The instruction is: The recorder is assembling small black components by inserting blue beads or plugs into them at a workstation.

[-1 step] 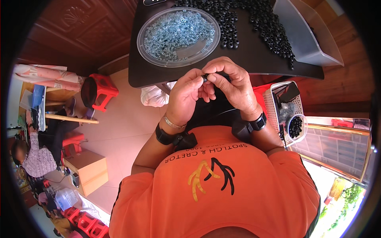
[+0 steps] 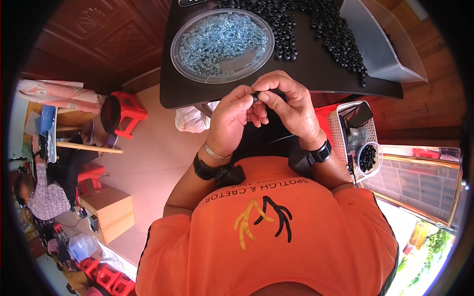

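A small round black piece (image 2: 255, 97) sits between my fingertips, just off the near edge of the dark table (image 2: 316, 81). My left hand (image 2: 230, 117) pinches it from the left with thumb and forefinger. From the right, the thumb and bent forefinger of my right hand (image 2: 296, 111) close on the same piece. Fingers cover much of it, so finer detail is hidden. Beyond my hands lies a round clear tray (image 2: 174, 54) holding many tiny pale-blue translucent pieces (image 2: 217, 42). Heaps of similar small black pieces (image 2: 340, 47) spread over the table to its right.
A translucent bin (image 2: 375, 54) lies at the table's right end. To my right, a white perforated basket (image 2: 338, 128) holds a tub of black pieces (image 2: 368, 157). Leftward stand a red stool (image 2: 131, 116) and a cardboard box (image 2: 116, 217); another person (image 2: 47, 197) sits farther off.
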### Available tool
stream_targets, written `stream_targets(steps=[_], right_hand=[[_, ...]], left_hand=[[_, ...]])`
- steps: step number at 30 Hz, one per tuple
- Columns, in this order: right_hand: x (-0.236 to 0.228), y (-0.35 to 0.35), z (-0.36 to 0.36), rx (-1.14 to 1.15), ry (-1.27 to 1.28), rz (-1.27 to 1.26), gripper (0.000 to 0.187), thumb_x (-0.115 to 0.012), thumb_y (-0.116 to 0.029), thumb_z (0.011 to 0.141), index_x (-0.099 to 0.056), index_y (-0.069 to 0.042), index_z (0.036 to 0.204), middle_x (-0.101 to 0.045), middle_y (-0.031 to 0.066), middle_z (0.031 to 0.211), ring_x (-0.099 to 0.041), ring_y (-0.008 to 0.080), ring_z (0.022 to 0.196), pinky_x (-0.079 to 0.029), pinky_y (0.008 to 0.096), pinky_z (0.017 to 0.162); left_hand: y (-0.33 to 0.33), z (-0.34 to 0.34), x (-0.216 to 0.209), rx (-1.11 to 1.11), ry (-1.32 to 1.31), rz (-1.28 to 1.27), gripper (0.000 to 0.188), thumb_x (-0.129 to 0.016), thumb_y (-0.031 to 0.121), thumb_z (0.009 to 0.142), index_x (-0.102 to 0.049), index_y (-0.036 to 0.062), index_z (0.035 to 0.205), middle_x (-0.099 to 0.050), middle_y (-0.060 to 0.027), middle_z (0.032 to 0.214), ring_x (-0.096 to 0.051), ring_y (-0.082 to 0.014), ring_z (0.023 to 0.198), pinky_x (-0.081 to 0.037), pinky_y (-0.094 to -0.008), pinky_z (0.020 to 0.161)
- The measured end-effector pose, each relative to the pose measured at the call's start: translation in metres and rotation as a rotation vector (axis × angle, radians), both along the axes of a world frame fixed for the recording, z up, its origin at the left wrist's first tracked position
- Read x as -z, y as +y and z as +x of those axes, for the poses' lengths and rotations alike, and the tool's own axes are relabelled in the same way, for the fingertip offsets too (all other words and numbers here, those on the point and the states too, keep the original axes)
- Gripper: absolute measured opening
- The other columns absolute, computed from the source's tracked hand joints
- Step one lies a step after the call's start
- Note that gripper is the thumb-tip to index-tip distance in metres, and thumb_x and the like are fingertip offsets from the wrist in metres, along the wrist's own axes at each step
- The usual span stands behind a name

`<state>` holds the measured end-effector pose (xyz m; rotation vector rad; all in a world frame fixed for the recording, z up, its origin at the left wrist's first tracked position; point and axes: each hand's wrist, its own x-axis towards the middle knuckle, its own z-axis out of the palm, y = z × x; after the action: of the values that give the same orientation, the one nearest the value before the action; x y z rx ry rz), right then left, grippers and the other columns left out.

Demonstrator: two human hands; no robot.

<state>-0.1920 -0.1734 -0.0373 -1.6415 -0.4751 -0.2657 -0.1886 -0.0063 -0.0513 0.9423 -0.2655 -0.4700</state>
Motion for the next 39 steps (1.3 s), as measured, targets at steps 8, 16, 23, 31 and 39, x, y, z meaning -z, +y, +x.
stream_targets(steps=[8,16,23,31,39], right_hand=[[0.002,0.012,-0.005,0.098,-0.103,-0.050,0.033,-0.076,-0.005,0.074,-0.066,-0.005,0.105,-0.066,0.0083,0.103,-0.061,0.0231,0.096,-0.048,0.0344,0.087],[0.006,0.011,-0.002,0.291,-0.326,-0.186,0.037,-0.081,-0.006,0.066,-0.065,-0.006,0.100,-0.068,0.0089,0.103,-0.063,0.0256,0.096,-0.049,0.0351,0.084],[0.006,0.002,0.001,0.342,-0.469,-0.323,0.036,-0.078,-0.006,0.065,-0.064,-0.006,0.099,-0.067,0.0083,0.100,-0.062,0.0270,0.090,-0.050,0.0366,0.079],[0.010,0.002,0.001,0.335,-0.585,-0.383,0.033,-0.074,-0.003,0.066,-0.063,-0.006,0.098,-0.064,0.0089,0.094,-0.061,0.0293,0.089,-0.051,0.0385,0.078],[-0.004,0.000,-0.005,0.344,-0.496,-0.370,0.036,-0.075,-0.006,0.067,-0.061,-0.005,0.100,-0.065,0.0093,0.100,-0.061,0.0278,0.090,-0.051,0.0370,0.079]], left_hand=[[-0.003,-0.001,0.002,-0.084,0.045,-0.101,0.022,-0.046,0.022,0.095,-0.055,0.0018,0.097,-0.061,-0.0090,0.092,-0.058,-0.0150,0.086,-0.045,-0.0272,0.075],[-0.009,-0.003,-0.007,0.008,0.058,-0.157,0.021,-0.042,0.020,0.097,-0.052,0.0023,0.100,-0.054,-0.0050,0.100,-0.053,-0.0165,0.099,-0.040,-0.0317,0.088],[-0.023,-0.008,-0.012,-0.089,0.088,-0.118,0.018,-0.044,0.021,0.096,-0.052,0.0052,0.095,-0.053,-0.0029,0.093,-0.053,-0.0121,0.090,-0.042,-0.0301,0.085],[-0.031,-0.013,-0.007,-0.092,-0.006,-0.145,0.025,-0.039,0.019,0.096,-0.053,0.0011,0.105,-0.057,-0.0078,0.103,-0.053,-0.0154,0.096,-0.040,-0.0302,0.086],[-0.028,-0.014,-0.020,-0.123,0.038,-0.130,0.017,-0.042,0.018,0.097,-0.051,0.0037,0.100,-0.052,-0.0032,0.094,-0.050,-0.0105,0.091,-0.040,-0.0284,0.083]])
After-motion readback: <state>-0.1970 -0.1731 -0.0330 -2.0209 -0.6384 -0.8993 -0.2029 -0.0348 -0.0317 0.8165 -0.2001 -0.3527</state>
